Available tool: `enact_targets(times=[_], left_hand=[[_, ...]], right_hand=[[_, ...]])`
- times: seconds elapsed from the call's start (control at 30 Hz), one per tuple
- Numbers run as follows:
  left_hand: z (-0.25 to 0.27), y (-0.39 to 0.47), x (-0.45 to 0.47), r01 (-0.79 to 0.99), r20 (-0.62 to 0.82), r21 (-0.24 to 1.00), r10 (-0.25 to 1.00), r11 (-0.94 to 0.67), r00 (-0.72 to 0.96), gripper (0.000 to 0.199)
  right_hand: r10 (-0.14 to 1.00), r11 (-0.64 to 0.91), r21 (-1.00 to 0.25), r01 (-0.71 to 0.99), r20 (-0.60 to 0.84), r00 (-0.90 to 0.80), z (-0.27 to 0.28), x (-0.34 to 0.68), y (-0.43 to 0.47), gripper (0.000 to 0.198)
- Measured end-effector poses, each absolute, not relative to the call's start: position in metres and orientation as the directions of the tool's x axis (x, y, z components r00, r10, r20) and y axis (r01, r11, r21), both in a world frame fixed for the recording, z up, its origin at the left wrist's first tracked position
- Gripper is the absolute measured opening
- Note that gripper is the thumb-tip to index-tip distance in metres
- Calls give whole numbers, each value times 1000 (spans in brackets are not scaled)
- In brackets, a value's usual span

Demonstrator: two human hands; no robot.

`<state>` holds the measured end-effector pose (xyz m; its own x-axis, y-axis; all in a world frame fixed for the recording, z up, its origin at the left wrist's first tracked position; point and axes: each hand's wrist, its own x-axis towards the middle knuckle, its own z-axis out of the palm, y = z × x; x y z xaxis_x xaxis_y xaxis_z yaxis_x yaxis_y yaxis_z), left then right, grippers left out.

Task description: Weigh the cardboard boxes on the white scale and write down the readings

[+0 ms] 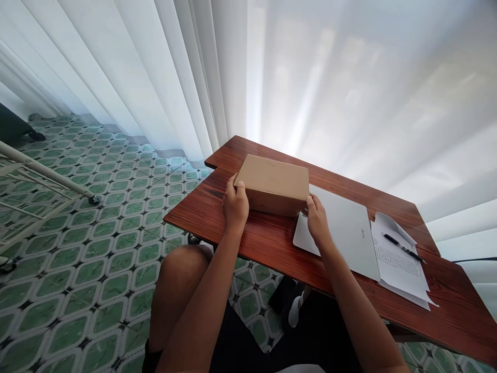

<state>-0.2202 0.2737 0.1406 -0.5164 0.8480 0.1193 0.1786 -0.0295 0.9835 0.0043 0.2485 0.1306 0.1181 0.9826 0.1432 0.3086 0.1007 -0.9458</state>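
A closed brown cardboard box (274, 178) is between my two hands over the left part of the wooden table (267, 233). My left hand (236, 206) grips its left end, with the thumb on the near top corner. On the opposite end my right hand (317, 215) holds the near right corner, its fingers partly hidden behind the box. Just right of the box lies a closed silver laptop (345, 228), partly under my right hand. Whether the box rests fully on the table or is slightly raised, I cannot tell.
Printed sheets of paper (399, 264) lie right of the laptop, with a black pen (404, 247) across them. White curtains (310, 77) hang behind the table. A white metal rack (46, 176) on casters stands on the green tiled floor (104, 243) at left.
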Motion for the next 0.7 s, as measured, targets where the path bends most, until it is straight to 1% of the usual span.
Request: enact_targets(times=[0.13,0.23,0.3,0.33,0.4,0.47,0.5,0.53,0.6,0.7], left_hand=[[134,276,-221,126,134,989,842,-79,-522,47],[131,277,-219,139,162,985,838,-104,-521,49],[132,276,-216,194,235,969,819,-153,-524,52],[134,273,-214,258,308,946,789,-195,-532,53],[140,266,-208,456,521,839,679,-297,-517,53],[149,256,-199,652,734,651,542,-390,-409,52],[153,250,-194,704,805,558,492,-439,-331,52],[157,244,-187,724,853,481,456,-495,-254,53],[161,233,-173,711,905,369,405,-598,-129,57],[158,219,-149,616,946,218,319,-757,58,65]], right_hand=[[982,70,-939,336,125,145,131,5,248,46],[983,65,-936,346,120,139,132,3,249,45],[985,72,-935,348,121,123,134,2,249,46],[986,78,-935,345,123,111,136,2,248,47],[984,108,-923,368,153,95,139,3,244,48],[966,173,-873,456,240,94,143,7,235,49],[949,213,-828,519,301,92,145,10,230,49],[930,252,-776,579,358,76,147,15,224,46],[899,308,-679,666,437,30,151,26,210,39],[869,339,-562,754,494,-23,157,51,192,33]])
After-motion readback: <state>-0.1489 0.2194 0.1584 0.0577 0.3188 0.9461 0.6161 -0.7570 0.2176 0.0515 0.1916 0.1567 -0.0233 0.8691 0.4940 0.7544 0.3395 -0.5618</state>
